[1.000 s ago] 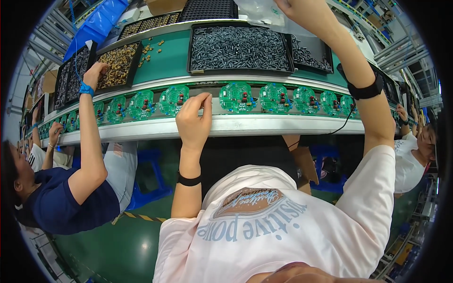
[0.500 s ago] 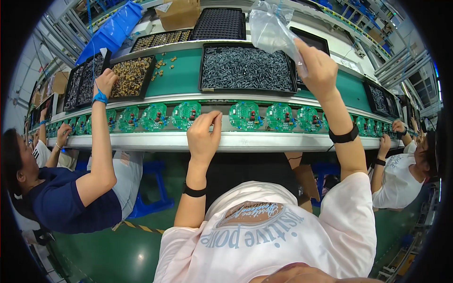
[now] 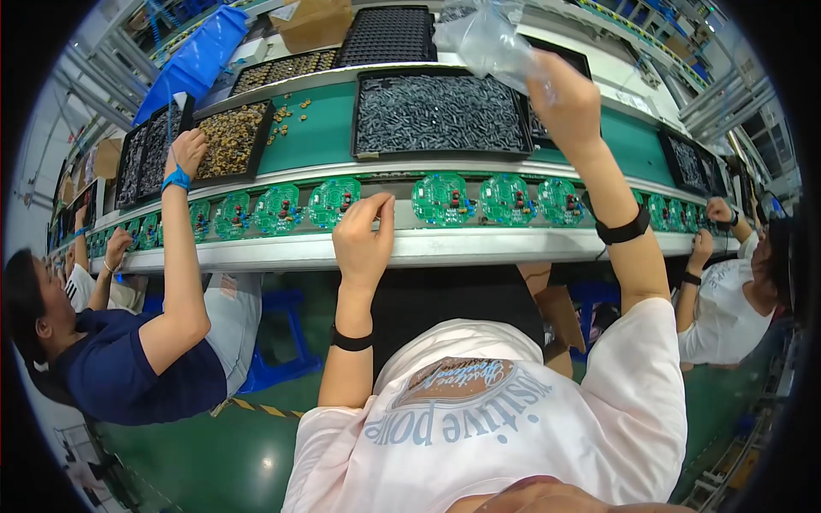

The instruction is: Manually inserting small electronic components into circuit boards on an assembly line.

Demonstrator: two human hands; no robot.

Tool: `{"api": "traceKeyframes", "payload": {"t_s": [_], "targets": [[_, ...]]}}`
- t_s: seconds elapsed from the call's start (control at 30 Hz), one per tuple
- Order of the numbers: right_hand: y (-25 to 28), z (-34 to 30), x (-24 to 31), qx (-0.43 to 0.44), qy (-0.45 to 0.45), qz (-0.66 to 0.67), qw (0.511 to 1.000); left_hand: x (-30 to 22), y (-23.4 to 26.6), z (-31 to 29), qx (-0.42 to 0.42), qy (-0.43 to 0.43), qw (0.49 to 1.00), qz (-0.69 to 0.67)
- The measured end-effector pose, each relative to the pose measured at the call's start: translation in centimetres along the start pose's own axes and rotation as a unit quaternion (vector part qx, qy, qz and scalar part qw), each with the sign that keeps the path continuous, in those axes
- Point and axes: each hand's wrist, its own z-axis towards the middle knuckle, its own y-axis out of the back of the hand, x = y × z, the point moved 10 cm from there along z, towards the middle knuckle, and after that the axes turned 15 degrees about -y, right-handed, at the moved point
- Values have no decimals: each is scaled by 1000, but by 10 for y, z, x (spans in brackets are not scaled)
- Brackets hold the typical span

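My right hand is raised over the line and grips a crumpled clear plastic bag. The bag hangs above the far right corner of a black tray of small dark grey parts. My left hand rests on the pale front rail of the conveyor. Its fingertips reach the green belt between two round green circuit boards and it holds nothing that I can see. A row of such boards runs along the belt. Both wrists wear black bands.
At the left a person in a dark blue shirt reaches a hand into a tray of brown parts. A person in white works at the right. Behind are a black gridded tray, a cardboard box and a blue bag. A blue stool stands under the line.
My right hand has come down from the top of the view with the clear bag, to above the tray of grey parts. My left hand has stayed on the rail.
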Motion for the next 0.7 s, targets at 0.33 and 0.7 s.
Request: {"api": "traceKeyframes", "payload": {"t_s": [0.33, 0.7], "targets": [[53, -40, -127, 73, -460, 274, 841, 4, 0, -3, 19, 20, 1000, 0], [178, -229, -155, -102, -618, 644, 439, 25, -11, -12, 67, 76, 995, 0]]}}
